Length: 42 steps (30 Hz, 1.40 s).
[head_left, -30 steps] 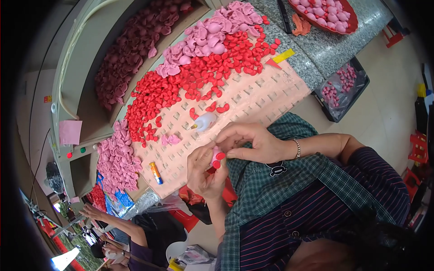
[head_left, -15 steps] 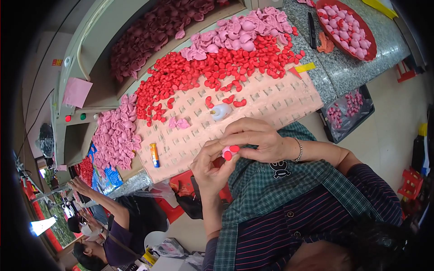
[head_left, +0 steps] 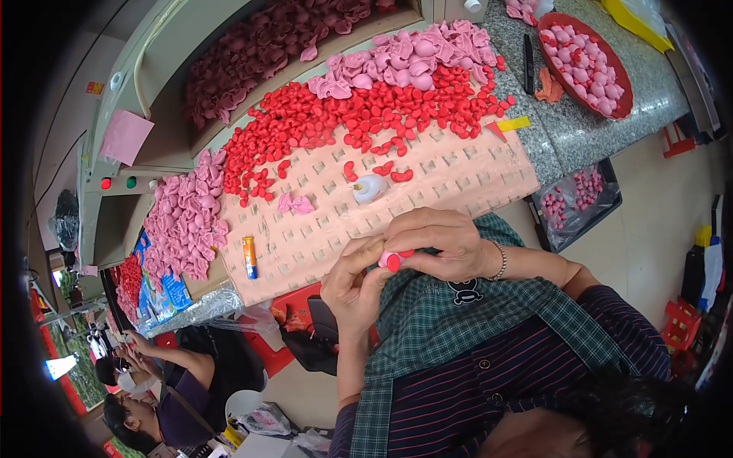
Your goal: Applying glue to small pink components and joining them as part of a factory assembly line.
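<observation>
Pink and red, a small rounded piece [head_left: 392, 262] is pinched between fingertips of the left hand [head_left: 353, 281] and right hand [head_left: 440, 240], by the near edge of a pale pink patterned mat [head_left: 305, 258]. Open mat separates a translucent white bottle [head_left: 371, 188] from an orange-and-blue cylinder [head_left: 250, 258].

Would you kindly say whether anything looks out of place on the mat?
Nothing looks spilled or damaged; the only slight oddity is a few red pieces near the whitish bottle and small pink bits left of it, lying apart from the heaps.
</observation>
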### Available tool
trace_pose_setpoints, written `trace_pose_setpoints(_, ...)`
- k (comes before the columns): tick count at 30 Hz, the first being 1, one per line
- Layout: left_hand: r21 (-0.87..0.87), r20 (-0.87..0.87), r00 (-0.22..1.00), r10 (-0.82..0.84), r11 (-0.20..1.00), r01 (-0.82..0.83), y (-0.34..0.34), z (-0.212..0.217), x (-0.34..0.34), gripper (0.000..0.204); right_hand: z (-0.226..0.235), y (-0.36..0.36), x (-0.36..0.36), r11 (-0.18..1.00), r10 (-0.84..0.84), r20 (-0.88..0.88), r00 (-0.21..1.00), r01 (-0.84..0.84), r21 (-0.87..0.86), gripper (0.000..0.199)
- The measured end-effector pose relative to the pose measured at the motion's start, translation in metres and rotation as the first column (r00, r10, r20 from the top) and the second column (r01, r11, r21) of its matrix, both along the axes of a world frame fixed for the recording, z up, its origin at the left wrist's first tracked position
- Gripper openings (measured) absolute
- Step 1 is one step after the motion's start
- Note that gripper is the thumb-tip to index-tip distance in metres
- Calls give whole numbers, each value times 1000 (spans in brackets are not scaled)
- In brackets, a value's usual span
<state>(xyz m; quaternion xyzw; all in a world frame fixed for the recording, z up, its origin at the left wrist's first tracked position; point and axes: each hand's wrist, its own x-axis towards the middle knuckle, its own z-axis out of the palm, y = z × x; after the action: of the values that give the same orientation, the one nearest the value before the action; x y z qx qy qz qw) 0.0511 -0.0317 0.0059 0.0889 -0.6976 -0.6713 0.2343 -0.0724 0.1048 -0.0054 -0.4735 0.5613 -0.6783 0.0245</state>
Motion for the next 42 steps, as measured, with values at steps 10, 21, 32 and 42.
trace_pose_setpoints(10,177,-221,975,32,984,7,6,-25,6,20,1,-2,0,990,133,0,991,-133,-36,32)
trace_pose_setpoints(21,550,-142,982,121,835,-23,19,-33,6,15,-10,-10,9,991,116,12,993,-115,-69,35)
trace_pose_setpoints(32,560,-121,979,167,825,-72,20,-40,0,16,-17,-14,11,993,111,114,987,-106,-47,28)
trace_pose_setpoints(42,795,-119,981,152,606,2,18,-53,2,21,-20,-10,9,898,410,548,730,-429,-100,25)
